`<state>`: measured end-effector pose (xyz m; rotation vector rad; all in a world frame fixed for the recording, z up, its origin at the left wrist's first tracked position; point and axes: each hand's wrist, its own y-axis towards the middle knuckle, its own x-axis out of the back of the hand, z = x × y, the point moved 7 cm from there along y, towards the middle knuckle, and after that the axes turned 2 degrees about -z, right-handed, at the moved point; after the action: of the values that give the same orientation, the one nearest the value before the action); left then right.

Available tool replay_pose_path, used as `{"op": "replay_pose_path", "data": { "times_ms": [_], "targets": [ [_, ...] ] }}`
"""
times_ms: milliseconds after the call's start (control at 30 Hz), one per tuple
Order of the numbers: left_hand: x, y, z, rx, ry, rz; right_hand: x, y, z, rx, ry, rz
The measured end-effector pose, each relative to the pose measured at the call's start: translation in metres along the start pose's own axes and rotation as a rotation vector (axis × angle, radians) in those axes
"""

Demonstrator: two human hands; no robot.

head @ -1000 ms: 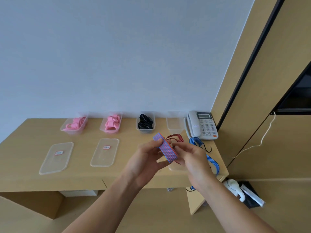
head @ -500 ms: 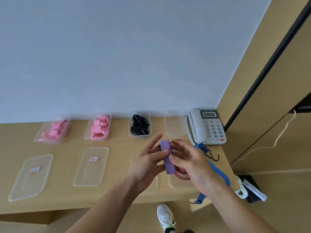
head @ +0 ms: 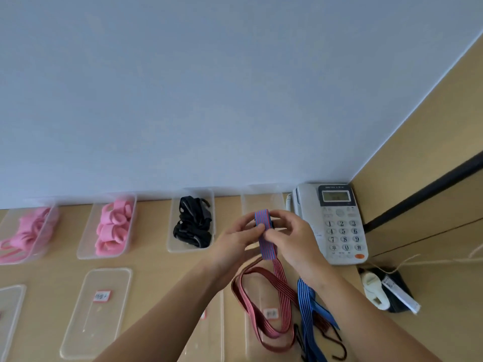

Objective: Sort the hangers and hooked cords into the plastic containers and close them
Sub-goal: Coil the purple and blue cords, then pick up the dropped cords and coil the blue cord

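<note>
Holding a folded blue-and-red striped cord (head: 265, 241) upright between them, both hands work just left of the telephone (head: 337, 226). The left hand (head: 235, 237) pinches the bundle from its far-from-telephone side with thumb and fingertips. The right hand (head: 294, 239) curls round the side nearer the telephone, its fingers wrapped over the top of the fold. The bundle is lifted off the table (head: 151, 259), and its lower end hangs free.

Directly behind the bundle, touching the wall and just left of the telephone, stands an empty clear container (head: 261, 201). Further left of the telephone, in the same row, come a container of black cords (head: 192, 226), then a container of pink rolled pieces (head: 111, 228), and farthest from the telephone a container of pink hangers (head: 24, 232). All four stand without lids.

Nearer the person than the telephone, a red striped cord (head: 264, 296) lies in loose loops on the table, over a clear lid with a small label (head: 270, 314). Between that cord and the telephone's side of the table lies a blue striped cord (head: 309, 307), partly covered by the right forearm. Dark hooks (head: 338, 347) show at the near ends of these cords. Well left of the telephone, in the near row, another clear lid (head: 96, 313) lies flat with a red-edged label, and a further lid (head: 9, 317) shows at the frame's edge.
</note>
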<state>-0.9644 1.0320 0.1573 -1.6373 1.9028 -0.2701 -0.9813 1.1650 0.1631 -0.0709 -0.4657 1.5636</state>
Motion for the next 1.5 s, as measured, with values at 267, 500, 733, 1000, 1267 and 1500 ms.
{"op": "replay_pose_path", "data": {
  "times_ms": [267, 500, 733, 1000, 1267, 1500],
  "targets": [
    [0.053, 0.042, -0.004, -0.033, 0.802, -0.487, -0.036, 0.076, 0.005, 0.435, -1.127, 0.063],
    [0.055, 0.054, 0.018, -0.029, 0.918, -0.399, -0.048, 0.093, -0.013, 0.426, -1.222, 0.16],
    [0.055, 0.057, 0.021, -0.089, 0.976, -0.393, -0.052, 0.097, -0.004, 0.442, -1.442, 0.104],
    [0.048, 0.008, 0.007, -0.351, 0.958, -0.402, -0.012, 0.036, 0.01, 0.513, -0.783, -0.132],
    [0.022, -0.062, 0.04, -0.707, 1.135, -0.283, 0.053, -0.093, -0.05, 0.312, -0.688, -0.43],
    [-0.025, -0.091, 0.07, -0.903, 1.246, -0.047, 0.052, -0.123, -0.141, -0.216, -0.877, -0.17]
  ]
}}
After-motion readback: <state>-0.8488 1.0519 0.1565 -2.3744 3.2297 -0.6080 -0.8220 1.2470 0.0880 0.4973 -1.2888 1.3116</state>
